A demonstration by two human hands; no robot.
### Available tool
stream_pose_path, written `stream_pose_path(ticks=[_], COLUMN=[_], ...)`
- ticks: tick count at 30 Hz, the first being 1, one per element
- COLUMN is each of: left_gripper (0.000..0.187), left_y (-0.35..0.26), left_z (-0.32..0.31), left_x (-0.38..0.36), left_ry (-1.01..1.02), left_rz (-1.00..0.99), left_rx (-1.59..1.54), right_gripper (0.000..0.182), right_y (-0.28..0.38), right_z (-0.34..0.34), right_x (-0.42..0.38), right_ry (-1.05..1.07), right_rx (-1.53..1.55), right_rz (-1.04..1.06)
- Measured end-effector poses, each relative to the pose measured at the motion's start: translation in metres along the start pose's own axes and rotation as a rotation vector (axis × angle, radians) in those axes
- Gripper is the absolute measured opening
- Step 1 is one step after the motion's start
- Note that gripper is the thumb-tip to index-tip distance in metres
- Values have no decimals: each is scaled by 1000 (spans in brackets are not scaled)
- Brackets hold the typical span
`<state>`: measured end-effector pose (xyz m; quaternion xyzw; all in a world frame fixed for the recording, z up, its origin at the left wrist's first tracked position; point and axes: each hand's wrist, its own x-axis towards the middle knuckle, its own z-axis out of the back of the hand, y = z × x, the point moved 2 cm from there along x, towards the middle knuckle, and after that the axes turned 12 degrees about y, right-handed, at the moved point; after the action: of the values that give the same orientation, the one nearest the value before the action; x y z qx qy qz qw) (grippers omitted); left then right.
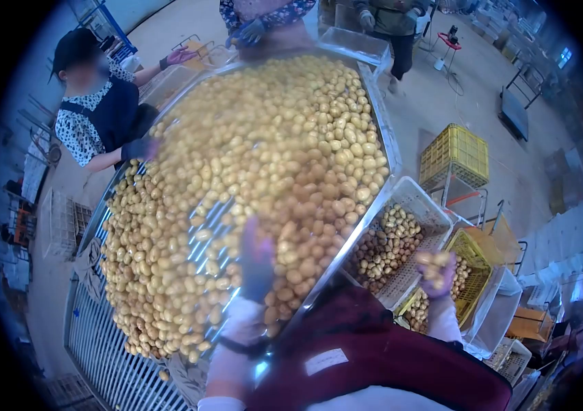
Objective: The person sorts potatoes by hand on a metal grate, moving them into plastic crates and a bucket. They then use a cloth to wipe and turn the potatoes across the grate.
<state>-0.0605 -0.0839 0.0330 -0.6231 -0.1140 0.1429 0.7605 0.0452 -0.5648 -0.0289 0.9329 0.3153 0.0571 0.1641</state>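
Potatoes (236,151) lie heaped over a slatted metal sorting table (127,370). My left hand (257,257), in a dark and pink glove, is over the heap near its front edge, fingers stretched out and blurred, with no potato visible in it. On the right, my right hand (437,274) holds a few potatoes (434,260) above a yellow crate (479,291) that has potatoes inside. Between that crate and the table's metal rim stands a white crate (404,291), partly filled with potatoes.
A co-worker (110,103) reaches to the heap from the left. Two more people (267,17) (394,31) stand beyond the far edge. A stacked yellow crate (453,157) is on the floor at right, with a clear-lined crate (497,312) beside the yellow one near me.
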Motion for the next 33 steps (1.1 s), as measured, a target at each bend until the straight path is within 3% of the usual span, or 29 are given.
stream_pose_path(ticks=[2,3,5,7,8,10,11,13,14,15,16,19,20,22,24,28,31,33], left_gripper=[54,53,50,49,48,52,54,56,56,56,55,53,52,50,47,41,43,41], left_y=[-15,-7,12,34,44,70,76,18,37,56,56,47,44,44,61,59,82,97], left_z=[50,76,117,142,147,121,101,56,39,31,36,53,58,64,86,134,172,181], left_x=[-20,-33,-57,-73,-79,-86,-89,-74,-77,-84,-88,-98,-99,-103,-108,-58,11,51], left_ry=[-195,-273,-391,-463,-499,-349,-249,-69,-69,-70,-65,-58,-57,-44,-234,-435,-470,-463], left_rz=[90,71,51,114,180,133,111,9,-9,-26,1,75,98,148,89,131,80,109], left_rx=[-86,-16,164,302,330,942,1244,1066,1009,953,908,771,721,616,673,650,793,899], right_gripper=[57,55,52,51,51,40,39,36,35,37,33,29,25,27,29,31,30,28], right_y=[47,65,98,87,93,40,-12,-91,-124,-152,-169,-185,-179,-181,-193,-251,-271,-269], right_z=[47,84,151,136,178,176,78,-3,-56,-75,-93,-68,-71,-99,-109,-122,-119,-139], right_x=[-65,-96,-156,-145,-128,-28,54,152,193,215,231,268,276,271,271,283,303,316], right_ry=[-80,-249,-647,-1280,-1120,-730,-700,-249,236,419,525,687,701,543,403,823,687,808], right_rx=[64,-89,-418,-762,-615,-1097,-1685,-1951,-2162,-2213,-2316,-2200,-2274,-2286,-2317,-2150,-2236,-2171], right_rz=[169,239,284,311,538,507,353,109,323,360,190,94,-291,-187,-115,-32,-251,-227])
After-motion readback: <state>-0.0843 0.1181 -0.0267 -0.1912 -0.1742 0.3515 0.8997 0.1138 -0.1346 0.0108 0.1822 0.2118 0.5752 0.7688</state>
